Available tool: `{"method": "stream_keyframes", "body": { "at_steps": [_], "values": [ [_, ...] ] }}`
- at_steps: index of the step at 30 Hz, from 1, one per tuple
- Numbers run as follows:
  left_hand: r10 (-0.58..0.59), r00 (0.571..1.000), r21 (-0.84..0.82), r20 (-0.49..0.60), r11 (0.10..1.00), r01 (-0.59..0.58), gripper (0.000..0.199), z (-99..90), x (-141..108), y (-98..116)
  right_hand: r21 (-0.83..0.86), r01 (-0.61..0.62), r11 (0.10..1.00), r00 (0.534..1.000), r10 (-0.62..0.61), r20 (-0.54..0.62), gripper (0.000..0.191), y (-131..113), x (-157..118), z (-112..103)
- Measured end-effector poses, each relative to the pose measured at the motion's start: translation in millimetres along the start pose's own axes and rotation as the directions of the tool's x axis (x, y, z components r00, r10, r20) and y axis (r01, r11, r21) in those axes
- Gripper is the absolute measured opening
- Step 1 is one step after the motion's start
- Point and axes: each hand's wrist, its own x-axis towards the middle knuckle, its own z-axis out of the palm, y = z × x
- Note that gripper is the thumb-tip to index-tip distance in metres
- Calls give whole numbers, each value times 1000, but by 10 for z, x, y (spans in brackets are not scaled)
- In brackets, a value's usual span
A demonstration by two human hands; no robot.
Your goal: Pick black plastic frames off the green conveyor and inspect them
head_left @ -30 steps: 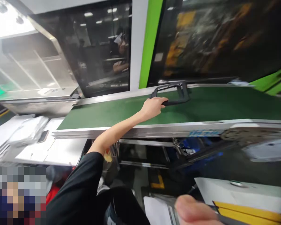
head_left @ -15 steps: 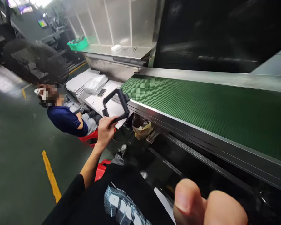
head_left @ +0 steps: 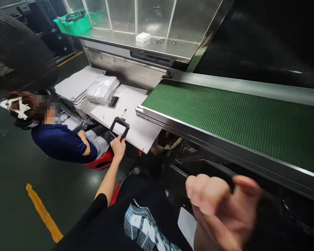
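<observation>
My left hand [head_left: 118, 148] is closed on the lower edge of a black plastic frame [head_left: 126, 131] with a wide opening. It holds the frame up just beyond the front edge of a table [head_left: 140, 134] covered with white sheets. Close to the camera at the lower right is my right hand [head_left: 225, 209], slightly blurred. Its fingers are curled in and the thumb stands off to the side; no object shows in it. A green ribbed conveyor belt [head_left: 211, 115] runs beyond the right hand.
A person [head_left: 60, 139] in a dark blue shirt sits at the left. On the table lie a phone [head_left: 113, 101], a plastic-wrapped bundle [head_left: 102, 89] and stacked white sheets [head_left: 78, 82]. A metal shelf [head_left: 170, 48] bears a white block [head_left: 143, 37] and a green bin [head_left: 73, 26].
My left hand has carried the black frame farther out, away from the belt's end and over the table's edge. My right hand has risen and now shows its curled fingers. The view has shifted.
</observation>
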Motion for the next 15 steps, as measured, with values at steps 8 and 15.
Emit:
{"method": "stream_keyframes", "body": {
  "at_steps": [8, 15],
  "values": [
    [261, 895, 139, 362, 934, -329, 43, 614, 1371, 178, -39, -601, 799, 622, 436, -650, 74, 1481, -1055, -275],
    [470, 814, 88, 342, 846, -526, 49, 1155, 1749, 191, 151, -786, 600, 304, 587, -750, 62, 2153, -1652, -320]
  ]
}}
